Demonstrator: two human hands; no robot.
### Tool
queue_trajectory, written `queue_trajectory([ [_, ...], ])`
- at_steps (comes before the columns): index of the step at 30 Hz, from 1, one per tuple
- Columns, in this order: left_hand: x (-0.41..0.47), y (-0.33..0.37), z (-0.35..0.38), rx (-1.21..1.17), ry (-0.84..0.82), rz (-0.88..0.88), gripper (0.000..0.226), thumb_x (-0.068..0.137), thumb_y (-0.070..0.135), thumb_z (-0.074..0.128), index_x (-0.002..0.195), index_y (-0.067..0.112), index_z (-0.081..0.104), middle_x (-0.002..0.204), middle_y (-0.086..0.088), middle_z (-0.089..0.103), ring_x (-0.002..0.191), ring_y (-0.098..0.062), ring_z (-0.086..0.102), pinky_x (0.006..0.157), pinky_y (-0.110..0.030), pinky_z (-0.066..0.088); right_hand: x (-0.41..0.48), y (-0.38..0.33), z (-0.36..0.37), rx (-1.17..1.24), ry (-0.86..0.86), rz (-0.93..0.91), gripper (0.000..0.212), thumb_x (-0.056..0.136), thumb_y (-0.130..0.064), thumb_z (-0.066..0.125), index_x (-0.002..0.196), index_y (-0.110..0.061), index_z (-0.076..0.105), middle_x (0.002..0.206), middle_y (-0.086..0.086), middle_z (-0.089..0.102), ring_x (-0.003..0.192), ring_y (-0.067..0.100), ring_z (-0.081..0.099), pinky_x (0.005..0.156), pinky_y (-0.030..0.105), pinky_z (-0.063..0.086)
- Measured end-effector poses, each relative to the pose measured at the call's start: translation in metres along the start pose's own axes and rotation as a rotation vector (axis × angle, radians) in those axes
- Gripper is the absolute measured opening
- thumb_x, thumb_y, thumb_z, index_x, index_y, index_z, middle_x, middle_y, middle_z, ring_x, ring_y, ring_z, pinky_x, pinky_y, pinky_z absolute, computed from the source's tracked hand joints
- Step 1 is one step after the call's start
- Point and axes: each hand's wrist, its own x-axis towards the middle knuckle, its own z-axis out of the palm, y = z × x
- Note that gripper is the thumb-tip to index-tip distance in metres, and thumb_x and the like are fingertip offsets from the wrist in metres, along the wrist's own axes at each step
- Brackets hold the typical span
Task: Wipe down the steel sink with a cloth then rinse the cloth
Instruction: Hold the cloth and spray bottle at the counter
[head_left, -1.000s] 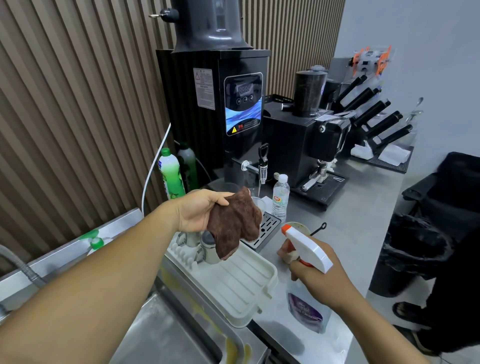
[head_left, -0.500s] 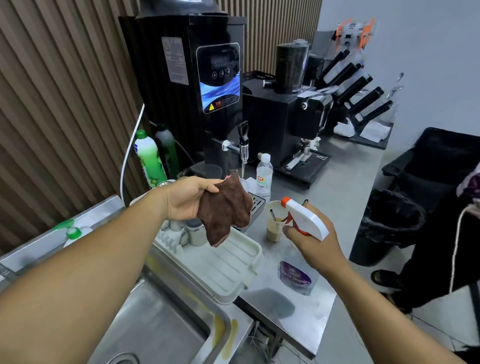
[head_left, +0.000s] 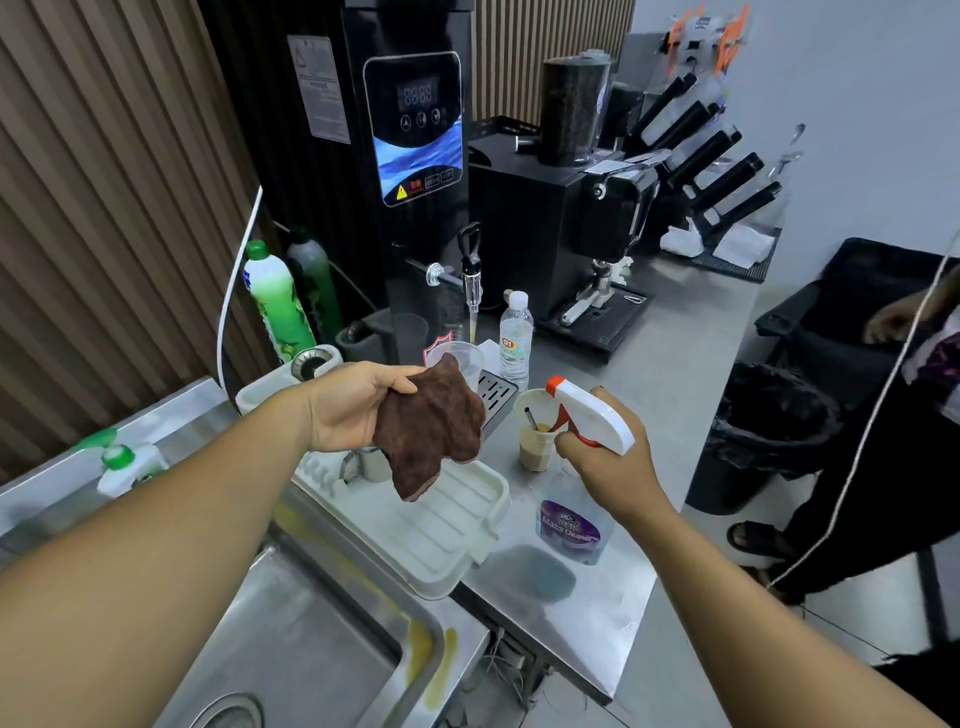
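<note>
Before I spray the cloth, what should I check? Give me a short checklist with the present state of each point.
1. Left hand holds cloth firmly: ok.
2. Right hand grips spray bottle: ok.
3. Nozzle faces the cloth: ok.
4. Open cup away from the spray path: not ok, it stands just behind the nozzle.
5. Liquid left in the bottle: cannot tell.

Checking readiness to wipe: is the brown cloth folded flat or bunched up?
Bunched. The brown cloth hangs crumpled from the left hand, which grips its upper edge, above the white tray.
</note>
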Motion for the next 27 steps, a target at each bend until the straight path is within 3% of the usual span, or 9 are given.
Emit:
queue_trajectory([
  [3, 0.000, -0.002, 0.000, 0.002, 0.019, -0.004, 0.047, 0.095, 0.006, 0.033, 0.133, 0.008, 0.061, 0.132, -0.024, 0.062, 0.115, -0.036, 0.057, 0.100, -0.049, 0.042, 0.003, 0.006, 0.003, -0.003, -0.012, 0.009, 0.018, 0.068, -0.012, 0.068, 0.080, -0.020, 0.059, 0.069, -0.006, 0.056, 0.064, 0.009, 0.051, 0.054, 0.028, 0.043],
  [6, 0.001, -0.004, 0.000, 0.004, 0.023, -0.010, 0.047, 0.096, 0.005, 0.032, 0.134, 0.008, 0.061, 0.133, -0.024, 0.061, 0.117, -0.037, 0.056, 0.108, -0.054, 0.036, 0.006, 0.014, 0.006, -0.014, -0.018, -0.002, 0.044, 0.072, 0.003, 0.071, 0.080, -0.040, 0.064, 0.072, -0.015, 0.061, 0.067, 0.007, 0.056, 0.057, 0.021, 0.047],
  [10, 0.004, -0.007, -0.002, -0.013, 0.016, -0.012, 0.046, 0.096, 0.004, 0.032, 0.129, 0.008, 0.065, 0.137, -0.026, 0.058, 0.120, -0.039, 0.055, 0.114, -0.058, 0.031, 0.008, 0.024, 0.012, -0.017, -0.010, 0.009, 0.053, 0.079, 0.014, 0.067, 0.086, -0.039, 0.061, 0.071, -0.024, 0.062, 0.068, 0.001, 0.058, 0.061, 0.013, 0.045],
  [13, 0.006, -0.008, -0.003, -0.028, -0.002, -0.015, 0.046, 0.095, 0.005, 0.033, 0.125, 0.009, 0.067, 0.135, -0.025, 0.060, 0.113, -0.037, 0.060, 0.099, -0.050, 0.044, 0.009, 0.032, 0.016, -0.010, -0.008, 0.015, 0.057, 0.079, 0.017, 0.065, 0.082, -0.039, 0.058, 0.067, -0.025, 0.060, 0.064, -0.001, 0.056, 0.061, 0.008, 0.041],
  [18, 0.009, -0.009, -0.001, -0.029, -0.030, -0.022, 0.047, 0.097, 0.006, 0.032, 0.128, 0.010, 0.067, 0.128, -0.021, 0.066, 0.103, -0.034, 0.068, 0.086, -0.043, 0.052, 0.013, 0.045, 0.016, 0.055, 0.048, 0.058, 0.033, 0.069, -0.003, 0.064, 0.092, -0.027, 0.067, 0.072, -0.025, 0.065, 0.067, -0.004, 0.060, 0.061, 0.010, 0.044],
  [20, 0.009, -0.009, 0.000, -0.033, -0.037, -0.028, 0.047, 0.097, 0.006, 0.031, 0.133, 0.010, 0.062, 0.127, -0.021, 0.066, 0.100, -0.033, 0.069, 0.077, -0.041, 0.057, 0.013, 0.050, 0.017, 0.068, 0.063, 0.091, 0.037, 0.066, -0.008, 0.066, 0.102, -0.018, 0.070, 0.076, -0.018, 0.068, 0.069, -0.002, 0.062, 0.062, 0.012, 0.046],
  [23, 0.009, -0.008, 0.001, -0.040, -0.034, -0.024, 0.047, 0.098, 0.006, 0.031, 0.134, 0.009, 0.061, 0.124, -0.021, 0.067, 0.096, -0.032, 0.070, 0.070, -0.037, 0.059, 0.011, 0.054, 0.017, 0.043, 0.075, 0.129, 0.041, 0.069, -0.007, 0.075, 0.105, -0.025, 0.071, 0.082, -0.011, 0.071, 0.069, 0.001, 0.064, 0.063, 0.018, 0.050],
  [25, 0.009, -0.007, 0.001, -0.037, -0.039, -0.019, 0.047, 0.098, 0.006, 0.031, 0.133, 0.010, 0.062, 0.125, -0.022, 0.066, 0.098, -0.033, 0.069, 0.073, -0.038, 0.058, 0.011, 0.058, 0.015, 0.015, 0.087, 0.147, 0.042, 0.075, -0.003, 0.080, 0.103, -0.032, 0.070, 0.080, -0.011, 0.073, 0.070, 0.003, 0.066, 0.064, 0.021, 0.052],
  [27, 0.007, -0.006, 0.000, -0.035, -0.037, -0.017, 0.047, 0.097, 0.006, 0.031, 0.132, 0.011, 0.063, 0.127, -0.022, 0.066, 0.101, -0.034, 0.068, 0.078, -0.040, 0.058, 0.008, 0.057, 0.013, -0.026, 0.089, 0.167, 0.040, 0.077, -0.013, 0.084, 0.103, -0.038, 0.068, 0.085, -0.014, 0.074, 0.075, 0.003, 0.069, 0.066, 0.018, 0.054],
])
